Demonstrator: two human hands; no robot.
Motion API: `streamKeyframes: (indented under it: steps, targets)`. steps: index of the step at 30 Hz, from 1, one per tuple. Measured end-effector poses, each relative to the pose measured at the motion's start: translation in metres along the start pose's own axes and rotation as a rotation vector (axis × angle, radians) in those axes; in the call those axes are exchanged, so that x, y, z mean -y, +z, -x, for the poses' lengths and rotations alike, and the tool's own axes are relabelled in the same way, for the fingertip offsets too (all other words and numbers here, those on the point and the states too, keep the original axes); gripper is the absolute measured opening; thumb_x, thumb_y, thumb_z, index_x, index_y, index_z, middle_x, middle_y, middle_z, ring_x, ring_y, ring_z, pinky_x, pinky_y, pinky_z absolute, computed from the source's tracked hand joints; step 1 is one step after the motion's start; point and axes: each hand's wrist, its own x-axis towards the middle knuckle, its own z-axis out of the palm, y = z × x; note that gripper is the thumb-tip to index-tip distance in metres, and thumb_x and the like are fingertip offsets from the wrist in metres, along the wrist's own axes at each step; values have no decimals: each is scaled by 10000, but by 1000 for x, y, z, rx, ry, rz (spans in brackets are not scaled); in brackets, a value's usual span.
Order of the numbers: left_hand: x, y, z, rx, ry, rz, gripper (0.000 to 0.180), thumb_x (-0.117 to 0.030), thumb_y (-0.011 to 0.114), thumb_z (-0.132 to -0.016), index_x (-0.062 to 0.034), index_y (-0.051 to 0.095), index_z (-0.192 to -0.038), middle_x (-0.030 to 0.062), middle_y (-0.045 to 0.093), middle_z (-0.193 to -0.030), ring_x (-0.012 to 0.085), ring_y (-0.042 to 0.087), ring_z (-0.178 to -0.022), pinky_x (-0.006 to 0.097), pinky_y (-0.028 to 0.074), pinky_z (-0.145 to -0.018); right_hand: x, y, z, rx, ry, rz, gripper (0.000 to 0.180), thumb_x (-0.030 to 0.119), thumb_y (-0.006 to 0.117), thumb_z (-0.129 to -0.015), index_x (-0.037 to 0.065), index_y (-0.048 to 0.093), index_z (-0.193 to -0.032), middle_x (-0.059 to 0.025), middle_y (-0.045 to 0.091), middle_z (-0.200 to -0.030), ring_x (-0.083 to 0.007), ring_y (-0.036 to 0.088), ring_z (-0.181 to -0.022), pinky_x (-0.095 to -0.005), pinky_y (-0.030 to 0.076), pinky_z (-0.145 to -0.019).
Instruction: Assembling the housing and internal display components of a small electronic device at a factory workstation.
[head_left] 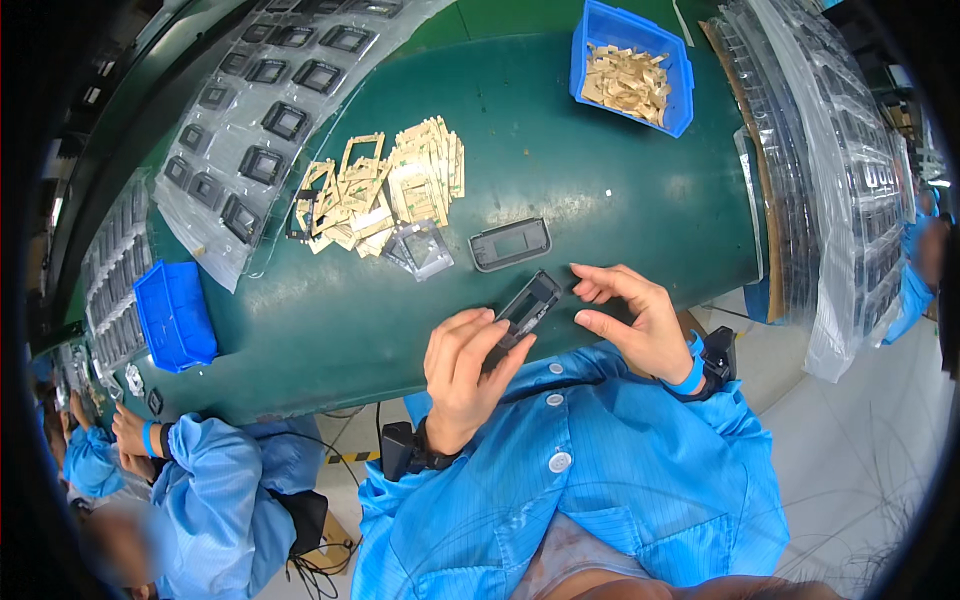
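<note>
My left hand [468, 370] grips a dark plastic frame [530, 303] by its lower left end, holding it tilted over the near edge of the table. My right hand [632, 315] is just right of that frame, apart from it, with thumb and fingers spread and nothing between them. A second dark grey plastic frame [511, 244], with a rectangular opening, lies on the green table [560, 180] just beyond my hands. To its left is a heap of cream-coloured cut-out sheets [415, 180], with a clear plastic piece [425, 250] at the near side.
A blue bin [682, 85] at the far right holds cream scraps. Another blue bin [178, 318] stands at the left. Clear trays [270, 110] of black frames lie far left; stacked trays [830, 180] rise at the right. A co-worker's blue sleeve [215, 470] is at the lower left.
</note>
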Motion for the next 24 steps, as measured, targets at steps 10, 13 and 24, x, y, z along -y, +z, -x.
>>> streamKeyframes:
  steps: [10,13,24]
  targets:
    - [-14,16,6,-195,46,-5,563,-61,924,-671,-21,623,-1144,86,609,-881,289,667,-793,369,574,-660,7,27,-2,259,184,-757,504,-32,660,-948,-37,486,-1422,-80,649,-1151,-125,623,-1070,-289,537,-942]
    - [-15,17,11,-108,70,31,712,-15,942,-636,-7,557,-1235,138,639,-1000,315,662,-850,362,548,-688,6,32,-4,282,147,-705,450,-38,658,-947,-32,521,-1375,-74,646,-1157,-109,616,-1062,-279,541,-908]
    - [-30,-6,-13,95,-806,840,700,109,677,-857,21,372,-1481,139,570,-1203,174,641,-963,299,568,-789,6,16,-9,341,251,-656,407,-24,606,-983,-44,538,-1384,-54,686,-1125,-86,633,-995,-254,531,-864]
